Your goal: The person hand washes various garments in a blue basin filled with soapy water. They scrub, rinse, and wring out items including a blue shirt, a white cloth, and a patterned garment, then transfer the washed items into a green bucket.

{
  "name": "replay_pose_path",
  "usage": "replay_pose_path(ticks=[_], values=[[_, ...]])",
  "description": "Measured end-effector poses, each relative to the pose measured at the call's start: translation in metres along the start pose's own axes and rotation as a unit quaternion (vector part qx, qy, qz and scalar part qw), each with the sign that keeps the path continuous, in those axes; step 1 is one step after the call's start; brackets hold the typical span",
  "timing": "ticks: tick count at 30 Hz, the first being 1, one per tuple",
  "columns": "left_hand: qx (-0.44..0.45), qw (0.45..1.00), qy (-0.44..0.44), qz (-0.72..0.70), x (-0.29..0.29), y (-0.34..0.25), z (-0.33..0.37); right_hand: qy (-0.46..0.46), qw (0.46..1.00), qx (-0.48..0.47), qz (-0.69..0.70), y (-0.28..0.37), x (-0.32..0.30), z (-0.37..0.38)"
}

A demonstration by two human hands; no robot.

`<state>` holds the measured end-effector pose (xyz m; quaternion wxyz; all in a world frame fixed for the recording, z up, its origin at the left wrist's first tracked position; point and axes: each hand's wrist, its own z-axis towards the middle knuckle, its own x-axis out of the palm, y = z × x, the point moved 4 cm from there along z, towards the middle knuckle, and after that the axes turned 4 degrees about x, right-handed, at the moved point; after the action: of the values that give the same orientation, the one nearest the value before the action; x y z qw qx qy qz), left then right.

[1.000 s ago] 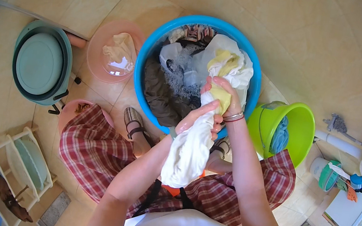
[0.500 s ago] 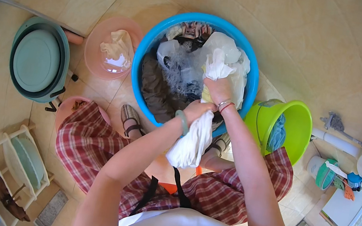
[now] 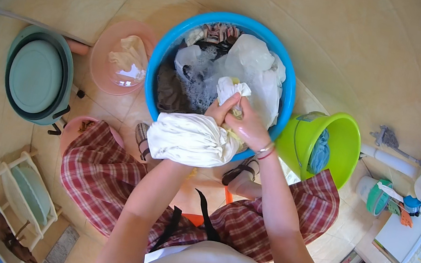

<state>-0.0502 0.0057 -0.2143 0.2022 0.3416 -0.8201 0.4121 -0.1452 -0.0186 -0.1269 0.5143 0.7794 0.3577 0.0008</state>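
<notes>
A white cloth is bunched up over the near rim of a blue tub, its loose part draped across my left wrist. My left hand is closed round the gathered cloth, with the fingers partly hidden. Against it, my right hand grips the same cloth, and a yellowish part shows between the two. A twisted white end sticks out beyond my fingers. Inside the tub lie soapy water, a dark brown garment and wet white fabric.
A lime green bucket holding a blue cloth stands right of the tub. To the left are a pink basin with a cream cloth and a teal folding basin. A white rack sits at lower left.
Both hands have drawn nearer and come together. The white cloth's hanging part has swung up and left, now bulging over my left wrist. The view has shifted slightly.
</notes>
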Motion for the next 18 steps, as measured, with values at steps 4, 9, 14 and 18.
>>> replay_pose_path(ticks=[4, 9, 14, 18], values=[[-0.097, 0.993, -0.040, -0.059, -0.005, 0.012, 0.003, 0.070, 0.962, 0.067, 0.254, -0.027, -0.028, 0.001], [-0.173, 0.974, 0.010, -0.146, 0.029, -0.006, -0.021, 0.017, 0.893, 0.000, 0.450, -0.075, -0.030, 0.016], [-0.254, 0.857, 0.248, -0.374, 0.050, 0.009, -0.042, 0.107, 0.716, -0.077, 0.685, -0.027, -0.002, 0.029], [-0.246, 0.873, 0.261, -0.330, 0.061, 0.000, -0.050, 0.147, 0.710, -0.080, 0.684, -0.009, -0.017, 0.038]])
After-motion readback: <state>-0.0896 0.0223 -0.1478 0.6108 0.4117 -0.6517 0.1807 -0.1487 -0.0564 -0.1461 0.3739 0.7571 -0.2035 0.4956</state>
